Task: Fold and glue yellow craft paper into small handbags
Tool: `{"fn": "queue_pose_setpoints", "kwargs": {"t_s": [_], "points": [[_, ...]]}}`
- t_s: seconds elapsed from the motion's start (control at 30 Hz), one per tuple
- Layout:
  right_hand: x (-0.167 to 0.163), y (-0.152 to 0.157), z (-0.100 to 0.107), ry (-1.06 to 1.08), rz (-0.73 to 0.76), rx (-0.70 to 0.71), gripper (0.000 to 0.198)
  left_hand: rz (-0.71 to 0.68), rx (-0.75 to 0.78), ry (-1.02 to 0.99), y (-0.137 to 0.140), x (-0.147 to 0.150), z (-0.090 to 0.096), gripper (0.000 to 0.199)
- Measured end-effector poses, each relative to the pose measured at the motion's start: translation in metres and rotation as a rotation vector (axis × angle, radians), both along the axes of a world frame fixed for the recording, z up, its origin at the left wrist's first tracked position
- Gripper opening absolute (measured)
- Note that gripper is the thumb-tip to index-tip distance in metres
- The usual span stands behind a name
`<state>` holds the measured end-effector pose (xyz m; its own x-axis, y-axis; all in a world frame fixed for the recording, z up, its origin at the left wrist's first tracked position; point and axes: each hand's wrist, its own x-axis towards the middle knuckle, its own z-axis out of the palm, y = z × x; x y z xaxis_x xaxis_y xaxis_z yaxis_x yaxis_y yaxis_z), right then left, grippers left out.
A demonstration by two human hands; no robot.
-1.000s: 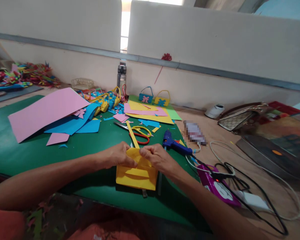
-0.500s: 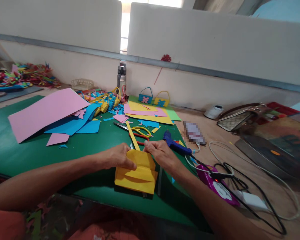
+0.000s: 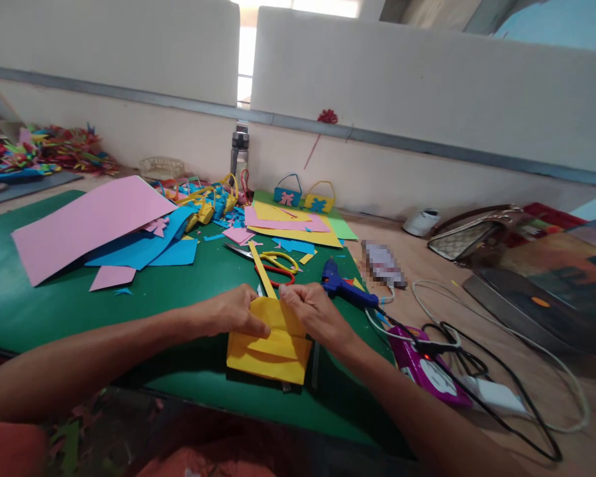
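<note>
A folded yellow paper bag [image 3: 268, 358] lies near the front edge of the green mat, its flap raised. My left hand [image 3: 236, 311] grips the flap's left side, thumb on top. My right hand [image 3: 310, 308] pinches the flap's upper right edge between thumb and fingers. Behind the flap a yellow paper strip [image 3: 261, 268] runs away from me; its near end is hidden. Just beyond lie scissors [image 3: 278, 266] with red and yellow handles. A blue glue gun [image 3: 347, 288] rests to the right of my right hand.
Pink sheets [image 3: 94, 222] and blue sheets [image 3: 144, 245] cover the mat's left side. Small finished paper bags [image 3: 318, 202] stand by the wall, near a bottle [image 3: 239, 156]. At right are a phone [image 3: 383, 264], a purple power strip [image 3: 427, 371] and looping cables.
My right hand has shifted slightly left and down along the flap's upper edge. My left hand keeps its hold, and the bag stays almost where it was.
</note>
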<state>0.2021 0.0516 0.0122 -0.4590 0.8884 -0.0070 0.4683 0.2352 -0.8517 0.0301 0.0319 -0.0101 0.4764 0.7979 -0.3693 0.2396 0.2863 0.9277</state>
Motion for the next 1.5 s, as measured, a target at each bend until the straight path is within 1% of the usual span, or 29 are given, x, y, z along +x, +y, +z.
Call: {"fn": "queue_pose_setpoints", "kwargs": {"t_s": [0.07,0.1,0.13,0.2,0.27,0.33,0.43,0.57,0.63,0.7,0.77,0.83,0.93,1.0,1.07,1.17,1.33,1.5], "points": [[0.001,0.002,0.0,0.027,-0.027,0.006,0.041,0.028,-0.006,-0.013,0.0,0.001,0.0,0.015],[0.001,0.003,0.0,0.026,-0.022,-0.015,0.038,0.042,0.001,-0.015,0.0,0.002,0.0,0.015],[0.001,0.003,-0.001,0.019,-0.004,-0.061,0.033,0.056,0.013,-0.013,-0.001,0.002,0.0,0.016],[0.002,0.001,-0.003,0.003,0.045,-0.196,0.023,0.07,0.037,-0.002,-0.001,0.002,0.0,0.016],[0.002,-0.002,-0.006,-0.002,0.074,-0.309,0.018,0.07,0.046,0.011,0.0,0.002,-0.001,0.015],[0.002,-0.004,-0.009,0.003,0.082,-0.341,0.014,0.051,0.047,0.001,0.0,0.002,-0.003,0.014],[0.004,-0.005,-0.011,0.006,0.098,-0.324,0.01,0.027,0.03,-0.043,0.0,0.001,-0.004,0.014],[0.008,-0.002,-0.012,0.013,0.166,-0.312,0.01,0.046,-0.005,-0.076,0.0,0.001,-0.005,0.016],[0.01,-0.001,-0.013,0.007,0.178,-0.31,0.009,0.043,-0.002,-0.077,0.001,0.0,-0.007,0.018],[0.009,0.0,-0.014,-0.002,0.179,-0.29,0.009,0.021,0.034,-0.069,0.001,0.0,-0.008,0.021],[0.008,-0.002,-0.014,-0.031,0.19,-0.229,0.008,0.003,0.096,-0.051,0.001,0.0,-0.009,0.025],[0.007,-0.004,-0.012,-0.084,0.214,-0.134,0.009,-0.004,0.161,-0.028,0.001,0.001,-0.008,0.026],[0.006,-0.006,-0.009,-0.127,0.245,-0.017,0.007,0.003,0.222,-0.02,0.0,0.002,-0.006,0.02],[0.005,-0.007,-0.009,-0.103,0.246,-0.026,0.005,0.04,0.263,-0.001,0.0,0.003,-0.005,0.016],[0.005,-0.006,-0.011,-0.065,0.233,-0.093,0.004,0.071,0.31,0.043,-0.001,0.003,-0.004,0.014],[0.006,-0.005,-0.013,-0.052,0.205,-0.163,0.006,0.068,0.372,0.106,-0.001,0.004,-0.004,0.014],[0.005,-0.008,-0.009,-0.094,0.206,-0.134,0.007,0.085,0.41,0.099,-0.003,0.005,-0.005,0.012],[0.004,-0.009,-0.004,-0.121,0.192,-0.13,0.009,0.111,0.467,0.112,-0.003,0.005,0.001,0.013]]}}
